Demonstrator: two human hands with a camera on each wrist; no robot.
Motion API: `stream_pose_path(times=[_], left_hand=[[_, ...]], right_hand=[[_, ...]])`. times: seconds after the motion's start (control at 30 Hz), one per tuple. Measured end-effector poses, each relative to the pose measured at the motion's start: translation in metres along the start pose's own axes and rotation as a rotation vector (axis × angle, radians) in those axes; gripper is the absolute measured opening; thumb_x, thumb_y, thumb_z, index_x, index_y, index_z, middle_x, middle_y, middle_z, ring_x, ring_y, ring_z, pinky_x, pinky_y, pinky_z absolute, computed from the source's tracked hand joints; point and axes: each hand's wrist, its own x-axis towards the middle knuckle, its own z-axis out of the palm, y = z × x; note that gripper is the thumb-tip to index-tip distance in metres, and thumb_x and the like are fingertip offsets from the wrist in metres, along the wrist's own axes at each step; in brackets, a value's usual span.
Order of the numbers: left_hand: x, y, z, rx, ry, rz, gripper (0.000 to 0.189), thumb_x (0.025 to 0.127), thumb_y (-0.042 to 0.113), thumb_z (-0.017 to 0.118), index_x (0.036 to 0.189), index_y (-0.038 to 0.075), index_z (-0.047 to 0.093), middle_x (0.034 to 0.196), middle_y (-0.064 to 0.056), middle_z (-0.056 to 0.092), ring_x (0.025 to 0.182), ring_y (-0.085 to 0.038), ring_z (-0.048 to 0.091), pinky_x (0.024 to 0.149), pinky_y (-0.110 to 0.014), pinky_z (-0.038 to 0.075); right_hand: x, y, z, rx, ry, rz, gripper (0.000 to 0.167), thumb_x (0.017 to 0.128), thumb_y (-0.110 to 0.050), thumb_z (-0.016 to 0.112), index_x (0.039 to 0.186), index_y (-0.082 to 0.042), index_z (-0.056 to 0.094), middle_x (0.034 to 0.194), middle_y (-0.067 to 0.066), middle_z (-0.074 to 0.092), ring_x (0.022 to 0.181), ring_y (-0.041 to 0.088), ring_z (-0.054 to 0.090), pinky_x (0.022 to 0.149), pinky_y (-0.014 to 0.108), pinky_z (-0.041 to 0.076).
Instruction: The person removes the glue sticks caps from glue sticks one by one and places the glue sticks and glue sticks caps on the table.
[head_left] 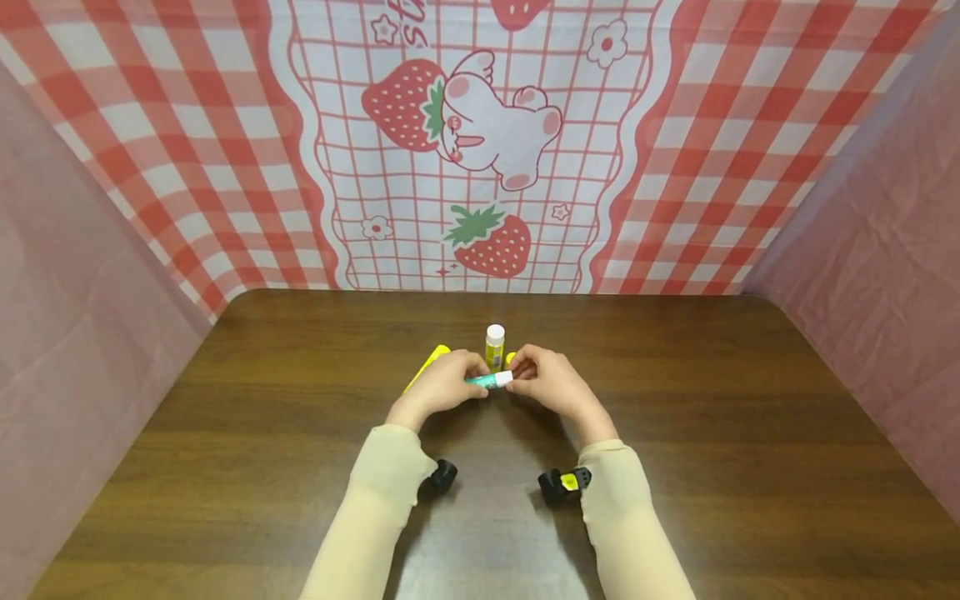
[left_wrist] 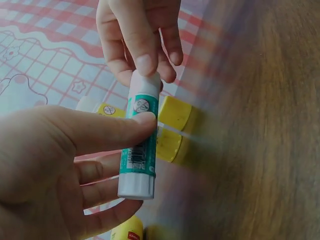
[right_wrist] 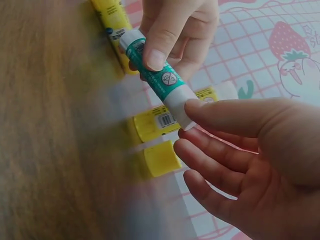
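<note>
A green glue stick (head_left: 489,381) with a white cap (right_wrist: 180,104) is held level between both hands, above the table. My left hand (head_left: 448,382) grips its green body, thumb across the label and fingers behind, as the left wrist view shows. The white base (left_wrist: 136,186) sticks out below that thumb. At the other end, my right hand (head_left: 553,385) pinches the cap between thumb and index finger; its other fingers are loosely bent. Just behind stands a yellow glue stick (head_left: 494,350) with a white cap, upright, with a short yellow cap (right_wrist: 163,159) beside it.
Left of the upright stick, partly behind my left hand, is a long yellow piece (head_left: 429,367) with a label visible in the right wrist view. The brown wooden table (head_left: 300,467) ends at a red-and-white checked cloth (head_left: 480,250) with strawberries. Pink cloth (head_left: 862,225) hangs at both sides.
</note>
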Motion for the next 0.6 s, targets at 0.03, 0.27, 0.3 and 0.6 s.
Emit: stream_pose_path(times=[0.03,0.27,0.3,0.6], left_hand=[[-0.0003,0.0004,-0.0007,-0.009,0.004,0.002,0.015,0.075,0.012,0.073,0.088,0.01,0.066,0.078,0.001,0.061,0.073,-0.012,0.053,0.07,-0.029,0.044],[-0.0003,0.0007,-0.0012,-0.032,0.022,0.015,0.015,0.077,0.014,0.071,0.091,0.012,0.065,0.083,0.001,0.061,0.076,-0.011,0.054,0.072,-0.028,0.045],[-0.0001,0.0005,-0.0009,-0.035,0.023,0.018,0.015,0.078,0.015,0.071,0.092,0.013,0.065,0.084,0.002,0.06,0.076,-0.011,0.054,0.072,-0.028,0.045],[0.0013,-0.0017,0.0,-0.087,0.039,0.022,0.015,0.078,0.014,0.071,0.091,0.015,0.065,0.083,0.003,0.06,0.077,-0.01,0.054,0.072,-0.027,0.045]], right_hand=[[0.0001,-0.0007,-0.0005,0.012,0.001,0.002,0.021,0.076,-0.01,0.071,0.093,-0.003,0.059,0.084,0.007,0.065,0.078,0.015,0.061,0.068,0.027,0.049],[-0.0005,-0.0025,-0.0016,0.048,-0.003,0.008,0.026,0.078,-0.013,0.07,0.101,-0.004,0.061,0.09,0.008,0.067,0.083,0.016,0.063,0.072,0.029,0.05],[-0.0004,-0.0029,-0.0014,0.044,-0.002,0.009,0.025,0.078,-0.012,0.07,0.1,-0.005,0.061,0.089,0.007,0.067,0.083,0.015,0.063,0.071,0.029,0.05],[-0.0009,-0.0069,-0.0015,0.024,0.019,0.006,0.02,0.079,-0.014,0.07,0.097,-0.008,0.063,0.084,0.004,0.066,0.076,0.013,0.06,0.067,0.028,0.047]])
